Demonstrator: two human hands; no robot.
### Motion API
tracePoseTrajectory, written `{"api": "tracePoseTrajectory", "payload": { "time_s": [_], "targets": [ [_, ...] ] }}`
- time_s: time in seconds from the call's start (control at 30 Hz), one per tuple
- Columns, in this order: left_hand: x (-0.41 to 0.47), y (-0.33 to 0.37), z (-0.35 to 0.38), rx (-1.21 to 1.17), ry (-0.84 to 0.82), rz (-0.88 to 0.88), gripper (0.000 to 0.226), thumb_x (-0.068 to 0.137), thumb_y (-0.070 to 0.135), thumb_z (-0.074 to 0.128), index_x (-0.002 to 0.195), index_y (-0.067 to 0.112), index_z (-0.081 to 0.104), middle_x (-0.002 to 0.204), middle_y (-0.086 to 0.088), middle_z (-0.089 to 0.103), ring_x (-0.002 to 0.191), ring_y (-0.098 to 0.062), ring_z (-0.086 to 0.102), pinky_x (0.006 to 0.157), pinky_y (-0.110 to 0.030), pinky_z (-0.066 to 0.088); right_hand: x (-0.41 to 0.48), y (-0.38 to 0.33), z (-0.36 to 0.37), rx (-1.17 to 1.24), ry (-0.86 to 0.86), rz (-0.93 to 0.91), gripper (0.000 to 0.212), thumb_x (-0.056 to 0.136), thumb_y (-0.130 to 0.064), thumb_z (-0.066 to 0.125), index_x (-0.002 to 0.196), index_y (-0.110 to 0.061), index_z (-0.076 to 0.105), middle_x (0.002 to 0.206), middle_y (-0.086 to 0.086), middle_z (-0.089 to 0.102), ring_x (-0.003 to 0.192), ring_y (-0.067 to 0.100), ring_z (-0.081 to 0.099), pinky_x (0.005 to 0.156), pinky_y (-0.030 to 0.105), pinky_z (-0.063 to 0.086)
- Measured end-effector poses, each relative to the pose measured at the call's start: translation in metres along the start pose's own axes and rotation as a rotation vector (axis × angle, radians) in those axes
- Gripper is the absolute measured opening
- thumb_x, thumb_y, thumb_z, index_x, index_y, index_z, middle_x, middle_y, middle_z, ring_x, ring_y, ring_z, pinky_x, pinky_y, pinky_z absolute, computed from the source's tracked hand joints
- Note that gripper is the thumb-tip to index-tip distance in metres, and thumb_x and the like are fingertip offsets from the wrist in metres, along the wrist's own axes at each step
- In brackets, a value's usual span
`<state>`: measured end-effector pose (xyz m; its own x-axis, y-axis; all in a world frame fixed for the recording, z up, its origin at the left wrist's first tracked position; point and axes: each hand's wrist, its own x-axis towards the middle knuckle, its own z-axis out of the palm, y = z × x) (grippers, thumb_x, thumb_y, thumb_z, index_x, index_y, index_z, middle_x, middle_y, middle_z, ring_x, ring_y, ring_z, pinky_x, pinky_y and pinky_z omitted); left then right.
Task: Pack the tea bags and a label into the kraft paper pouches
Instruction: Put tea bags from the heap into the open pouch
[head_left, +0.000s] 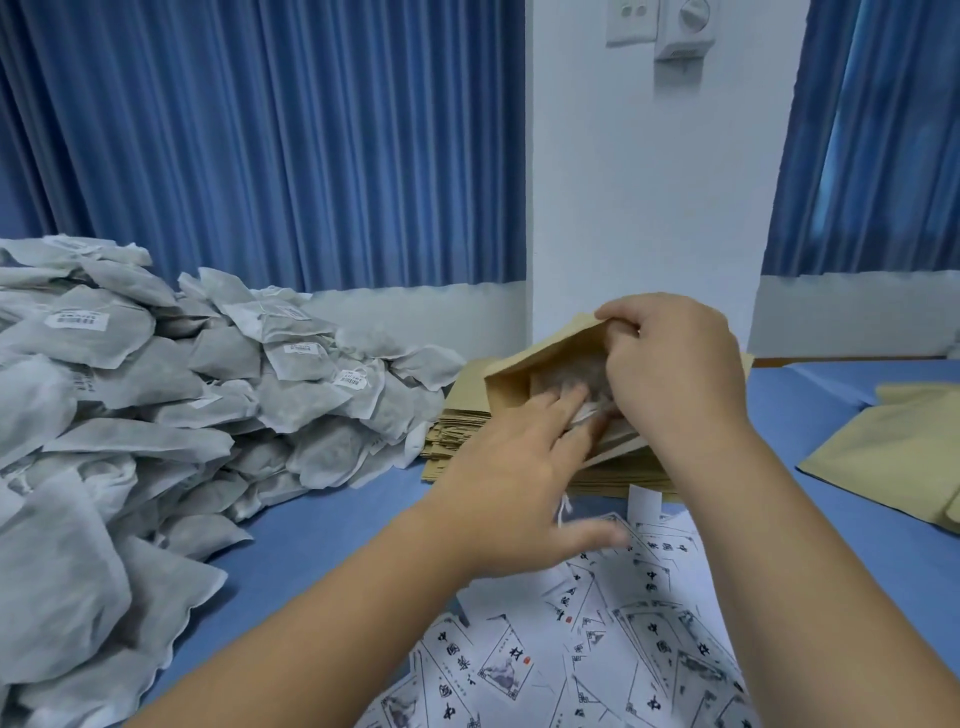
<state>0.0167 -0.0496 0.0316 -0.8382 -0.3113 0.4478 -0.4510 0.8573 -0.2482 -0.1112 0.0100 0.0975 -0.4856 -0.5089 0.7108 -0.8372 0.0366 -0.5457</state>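
Kraft pouch (524, 364) is lifted off the stack of flat pouches (457, 431) near the middle of the table, mouth tipped toward the camera. Up top, the right hand (675, 364) pinches the upper lip and pulls it wide. The left hand (514, 483) has its fingers pretty much straight, tips inside the mouth, pressing on the greyish tea bags (571, 376) already in there. So it's not gripping anything as far as I can tell, just shoving.

Looks to me like the stuffing step, and I can't see a label in the pouch. Next move probably means sliding the left hand out without dragging a bag along, then picking one slip from the labels (649, 649) spread just in front. They overlap a lot, so peeling off a single one could be fiddly.

Big heap of loose bags (156, 389) sits to the left, and another pouch (883, 452) lies off to the right. It's all on a blue table cover (322, 519). Behind that are blue curtains (260, 130) and a white wall (649, 182) with a switch plate (631, 18) and a dial (685, 26).
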Motion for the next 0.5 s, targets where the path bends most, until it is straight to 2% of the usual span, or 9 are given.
{"api": "tracePoseTrajectory", "payload": {
  "time_s": [0.03, 0.1, 0.13, 0.2, 0.27, 0.33, 0.43, 0.5],
  "targets": [
    [-0.001, 0.001, 0.0, 0.045, -0.02, -0.005, 0.089, 0.082, 0.062, 0.058, 0.147, 0.005, 0.034, 0.153, -0.014, 0.03, 0.136, -0.029, 0.034, 0.109, -0.042, 0.034, 0.0, -0.001, 0.0, -0.005, -0.017, 0.0, 0.031, 0.091, -0.011, 0.048, 0.106, -0.023, 0.073, 0.108, 0.003, 0.069, 0.099, 0.026, 0.06, 0.078, 0.03, 0.046],
    [0.001, 0.003, 0.004, 0.112, 0.025, -0.02, 0.079, 0.065, 0.025, 0.082, 0.134, -0.001, 0.05, 0.128, -0.017, 0.056, 0.107, -0.032, 0.057, 0.084, -0.04, 0.05, -0.001, -0.003, 0.001, -0.01, -0.058, -0.007, 0.03, 0.092, -0.013, 0.05, 0.106, -0.024, 0.073, 0.11, 0.002, 0.069, 0.101, 0.025, 0.06, 0.08, 0.028, 0.044],
    [0.003, 0.002, 0.005, 0.136, 0.095, -0.033, 0.072, 0.059, 0.01, 0.082, 0.125, -0.001, 0.056, 0.113, -0.015, 0.062, 0.091, -0.031, 0.061, 0.071, -0.037, 0.051, -0.001, -0.005, 0.001, 0.007, -0.084, -0.003, 0.029, 0.091, -0.014, 0.051, 0.106, -0.024, 0.073, 0.111, 0.001, 0.069, 0.103, 0.024, 0.06, 0.084, 0.028, 0.045],
    [0.007, -0.002, 0.003, 0.168, 0.169, -0.021, 0.057, 0.056, -0.002, 0.077, 0.112, 0.002, 0.063, 0.093, -0.011, 0.064, 0.074, -0.029, 0.06, 0.059, -0.035, 0.049, -0.001, -0.007, 0.001, 0.061, -0.133, 0.015, 0.028, 0.091, -0.013, 0.052, 0.106, -0.023, 0.074, 0.112, -0.001, 0.069, 0.104, 0.021, 0.06, 0.087, 0.027, 0.047],
    [0.012, -0.005, -0.002, 0.17, 0.093, 0.012, 0.047, 0.061, 0.001, 0.074, 0.105, 0.007, 0.062, 0.09, -0.008, 0.062, 0.076, -0.028, 0.059, 0.058, -0.035, 0.045, -0.001, -0.008, 0.001, 0.096, -0.172, 0.02, 0.027, 0.091, -0.011, 0.053, 0.105, -0.021, 0.074, 0.111, -0.001, 0.069, 0.102, 0.018, 0.06, 0.084, 0.023, 0.044],
    [0.016, -0.007, -0.007, 0.137, -0.033, 0.002, 0.043, 0.071, 0.016, 0.07, 0.111, 0.014, 0.055, 0.095, -0.003, 0.06, 0.081, -0.024, 0.057, 0.059, -0.032, 0.039, -0.002, -0.01, 0.0, 0.128, -0.215, -0.006, 0.027, 0.091, -0.011, 0.053, 0.104, -0.021, 0.074, 0.109, -0.001, 0.069, 0.101, 0.017, 0.06, 0.084, 0.024, 0.045],
    [0.021, -0.009, -0.009, 0.098, -0.214, -0.095, 0.042, 0.078, 0.031, 0.061, 0.116, 0.018, 0.046, 0.084, 0.001, 0.049, 0.07, -0.019, 0.047, 0.056, -0.029, 0.037, -0.006, -0.014, 0.003, 0.142, -0.225, -0.081, 0.028, 0.091, -0.012, 0.053, 0.103, -0.026, 0.074, 0.109, -0.004, 0.069, 0.102, 0.017, 0.06, 0.089, 0.03, 0.049],
    [0.023, -0.009, -0.012, 0.093, -0.21, -0.164, 0.045, 0.08, 0.031, 0.06, 0.12, 0.017, 0.044, 0.081, 0.003, 0.04, 0.07, -0.018, 0.041, 0.058, -0.03, 0.037, -0.008, -0.016, 0.007, 0.122, -0.192, -0.123, 0.028, 0.091, -0.014, 0.053, 0.101, -0.029, 0.074, 0.109, -0.004, 0.069, 0.103, 0.02, 0.06, 0.09, 0.036, 0.049]
  ]
}}
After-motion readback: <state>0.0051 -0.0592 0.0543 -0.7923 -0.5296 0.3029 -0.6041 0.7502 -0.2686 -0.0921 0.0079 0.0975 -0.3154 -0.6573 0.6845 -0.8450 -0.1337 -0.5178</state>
